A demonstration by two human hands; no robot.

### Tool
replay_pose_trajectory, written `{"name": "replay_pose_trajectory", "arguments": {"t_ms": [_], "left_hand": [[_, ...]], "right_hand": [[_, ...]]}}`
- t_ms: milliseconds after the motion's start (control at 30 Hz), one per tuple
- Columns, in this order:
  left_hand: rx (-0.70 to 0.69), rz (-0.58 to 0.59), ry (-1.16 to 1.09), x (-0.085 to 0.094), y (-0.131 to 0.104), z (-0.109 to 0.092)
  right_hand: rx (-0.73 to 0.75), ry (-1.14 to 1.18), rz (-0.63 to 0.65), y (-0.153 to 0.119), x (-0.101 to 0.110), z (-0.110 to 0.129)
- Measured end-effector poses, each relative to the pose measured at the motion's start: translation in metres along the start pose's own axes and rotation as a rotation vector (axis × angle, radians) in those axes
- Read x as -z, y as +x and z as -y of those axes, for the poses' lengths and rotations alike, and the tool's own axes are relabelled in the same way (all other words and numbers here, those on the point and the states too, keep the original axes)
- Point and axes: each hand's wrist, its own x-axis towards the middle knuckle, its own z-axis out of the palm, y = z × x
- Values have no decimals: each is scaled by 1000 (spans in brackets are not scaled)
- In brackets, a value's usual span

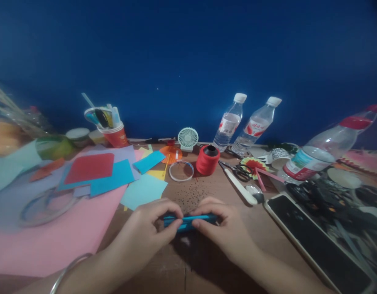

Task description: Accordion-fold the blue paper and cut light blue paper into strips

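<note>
A narrow strip of folded blue paper (188, 222) is held level between my two hands, just above the brown table (173, 261). My left hand (153, 222) pinches its left part between thumb and fingers. On the right part, my right hand (223, 224) has a similar pinch, thumb in front and fingers behind. The fingers cover both ends of the strip. Many small dark specks (190, 196) lie on the table just beyond the hands.
Coloured paper sheets (111, 204) spread at left, near a red cup of pens (115, 136). Behind the hands are a red thread spool (207, 160), small fan (187, 139), clear ring (181, 171) and scissors (240, 171). Bottles (252, 128) and a phone (313, 241) are at right.
</note>
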Motion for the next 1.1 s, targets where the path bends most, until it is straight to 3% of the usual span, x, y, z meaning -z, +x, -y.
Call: {"name": "replay_pose_trajectory", "arguments": {"t_ms": [300, 467, 733, 967, 1100], "left_hand": [[-131, 12, 60, -2, 1, 1], [-100, 36, 40, -5, 1, -2], [119, 23, -46, 0, 3, 3], [21, 15, -112, 0, 5, 1], [35, -26, -118, -1, 4, 4]], "right_hand": [[-12, 3, -42, -1, -5, 4], [-27, -12, -20, -3, -8, 8], [-153, 60, -114, 1, -1, 3], [-112, 128, -71, 0, -5, -1], [-135, 174, -121, 1, -4, -1]]}}
